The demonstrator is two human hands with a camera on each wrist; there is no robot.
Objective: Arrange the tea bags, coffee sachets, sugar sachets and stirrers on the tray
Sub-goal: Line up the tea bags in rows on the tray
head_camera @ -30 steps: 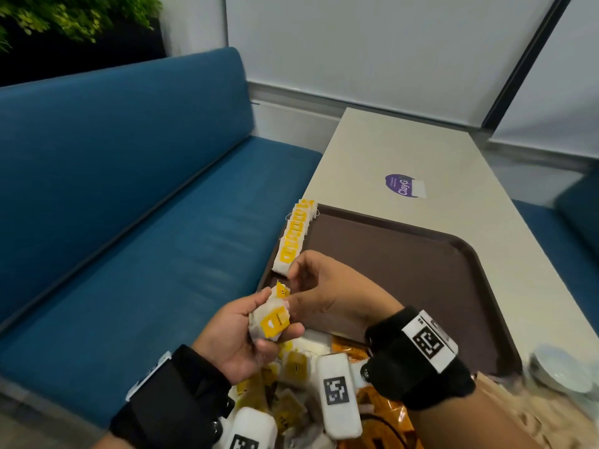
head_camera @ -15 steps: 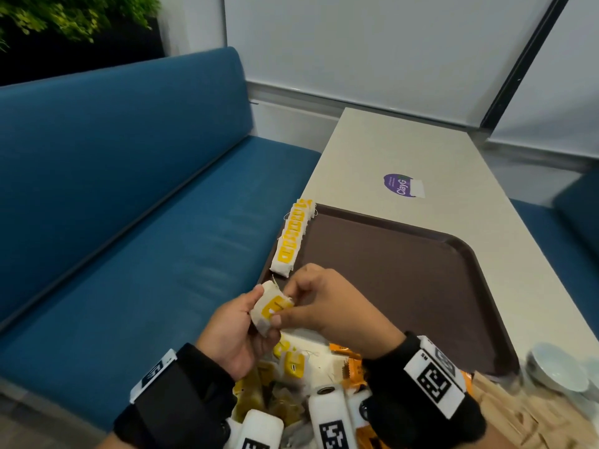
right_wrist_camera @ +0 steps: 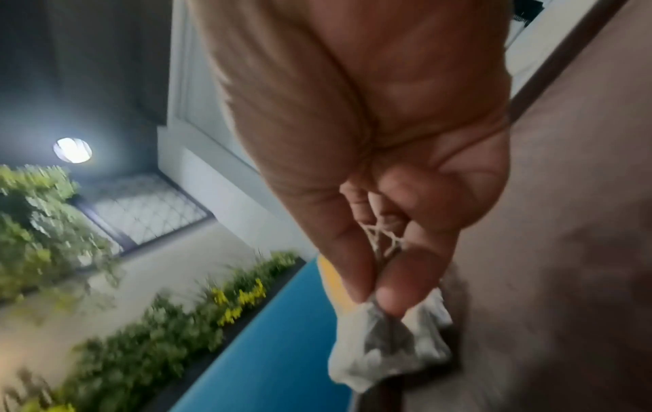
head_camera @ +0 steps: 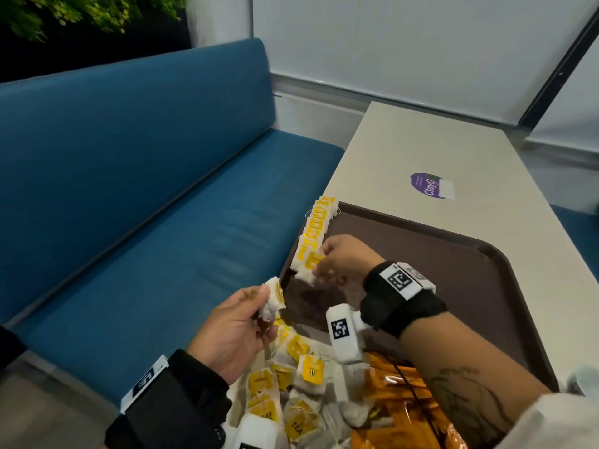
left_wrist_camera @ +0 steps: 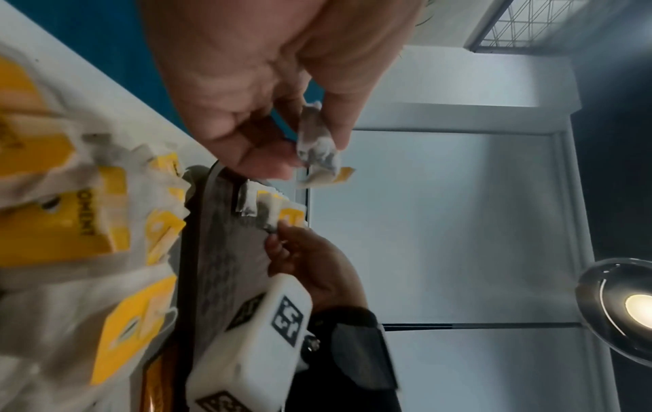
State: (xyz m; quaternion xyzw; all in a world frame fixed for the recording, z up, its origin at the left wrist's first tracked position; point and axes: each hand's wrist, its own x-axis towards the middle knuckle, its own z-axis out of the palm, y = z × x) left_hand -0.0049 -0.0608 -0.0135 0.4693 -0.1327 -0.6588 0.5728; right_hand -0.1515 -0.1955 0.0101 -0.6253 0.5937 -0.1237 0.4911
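A brown tray (head_camera: pixel 470 286) lies on the beige table. A row of white tea bags with yellow tags (head_camera: pixel 316 231) runs along its left rim. My right hand (head_camera: pixel 327 270) pinches one tea bag (head_camera: pixel 309 267) at the near end of that row; the same tea bag (right_wrist_camera: pixel 384 340) shows between thumb and finger in the right wrist view. My left hand (head_camera: pixel 256 306) holds another tea bag (head_camera: pixel 272 299) just off the tray's near-left corner, and this bag (left_wrist_camera: pixel 317 150) is also pinched in the left wrist view. A loose pile of tea bags (head_camera: pixel 291 384) lies below.
Orange sachets (head_camera: pixel 398 406) lie beside the tea bag pile at the tray's near edge. A blue bench (head_camera: pixel 129 189) runs along the table's left side. A purple sticker (head_camera: pixel 428 186) sits on the table beyond the tray. Most of the tray's floor is bare.
My right hand took one tea bag from the left hand and carried it forward to the near end of the row on the tray. The left hand stays back holding another bag.
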